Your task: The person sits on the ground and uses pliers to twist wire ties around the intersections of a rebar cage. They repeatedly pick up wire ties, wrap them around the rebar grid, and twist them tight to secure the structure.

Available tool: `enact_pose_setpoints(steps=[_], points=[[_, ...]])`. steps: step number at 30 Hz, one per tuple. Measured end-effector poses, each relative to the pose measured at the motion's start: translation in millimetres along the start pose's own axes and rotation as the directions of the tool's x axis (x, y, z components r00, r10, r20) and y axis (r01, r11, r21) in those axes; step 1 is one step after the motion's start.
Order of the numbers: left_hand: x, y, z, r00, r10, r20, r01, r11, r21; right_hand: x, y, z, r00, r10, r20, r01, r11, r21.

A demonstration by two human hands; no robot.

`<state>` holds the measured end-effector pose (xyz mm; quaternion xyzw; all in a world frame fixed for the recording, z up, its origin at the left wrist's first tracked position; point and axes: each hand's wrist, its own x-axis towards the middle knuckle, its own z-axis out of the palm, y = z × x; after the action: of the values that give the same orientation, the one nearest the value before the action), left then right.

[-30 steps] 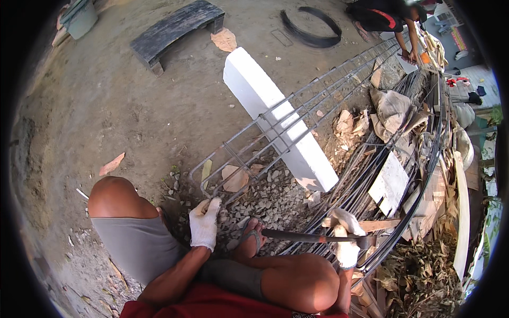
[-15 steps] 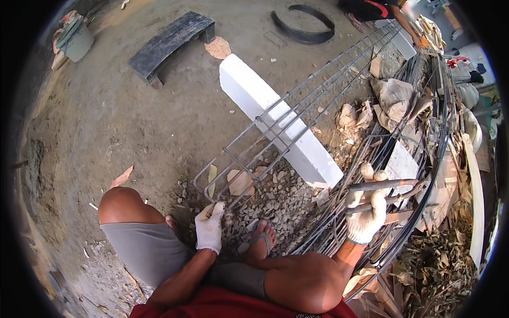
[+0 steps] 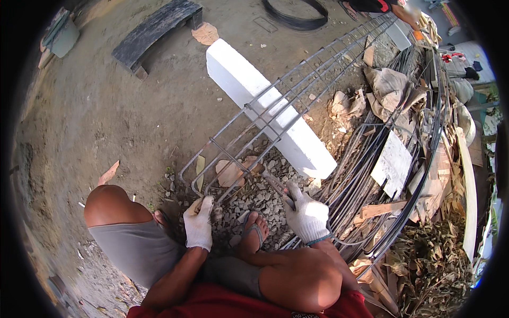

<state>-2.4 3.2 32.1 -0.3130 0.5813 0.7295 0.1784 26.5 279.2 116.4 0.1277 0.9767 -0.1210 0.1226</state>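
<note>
A long steel rebar cage (image 3: 233, 124) slants from near my knees to the far right, lying across a white rectangular block (image 3: 314, 153). My left hand (image 3: 198, 228), in a white knit glove, is pinched closed right at the cage's near end; what the fingertips hold is hidden. My right hand (image 3: 308, 216), gloved the same way, grips dark metal pincers (image 3: 277, 185). Their far tip reaches up beside the cage's near right side; I cannot tell whether it touches the bar.
Grey gravel (image 3: 262, 199) lies under the cage around my sandalled foot. Rebar rods (image 3: 360, 172) heap up on the right, among paper scraps and dry leaves (image 3: 435, 270). Farther off are a low black bench (image 3: 156, 32), a black ring (image 3: 297, 20), a bucket (image 3: 62, 37) and another person's arm (image 3: 405, 17).
My right hand has swung left and inward with the pincers, from over the rod heap to beside the cage. My left hand remains at the cage's near end.
</note>
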Motion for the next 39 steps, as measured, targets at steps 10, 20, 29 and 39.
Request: enact_pose_setpoints(steps=[10, 20, 29, 39], points=[[-5.3, 10.5, 7.6, 0.999, -0.024, -0.025, 0.023, 0.998, -0.054, 19.9, 9.5, 0.6, 0.997, -0.044, 0.065, 0.042, 0.999, 0.024], [6.9, -13.0, -7.1, 1.0, -0.011, 0.019, 0.012, 0.999, -0.043, 26.0, 0.3, -6.7, 0.979, -0.083, 0.188, 0.085, 0.996, -0.003], [5.6, -9.0, -5.7, 1.0, -0.01, 0.007, 0.011, 1.0, -0.014, 30.6, -11.1, -14.7, 0.973, 0.0, 0.232, 0.035, 0.988, -0.15], [-0.8, 0.2, 1.3, 0.999, -0.036, -0.024, 0.034, 0.997, -0.075, 39.0, 6.3, -17.5, 0.937, -0.347, 0.024, 0.334, 0.88, -0.338]])
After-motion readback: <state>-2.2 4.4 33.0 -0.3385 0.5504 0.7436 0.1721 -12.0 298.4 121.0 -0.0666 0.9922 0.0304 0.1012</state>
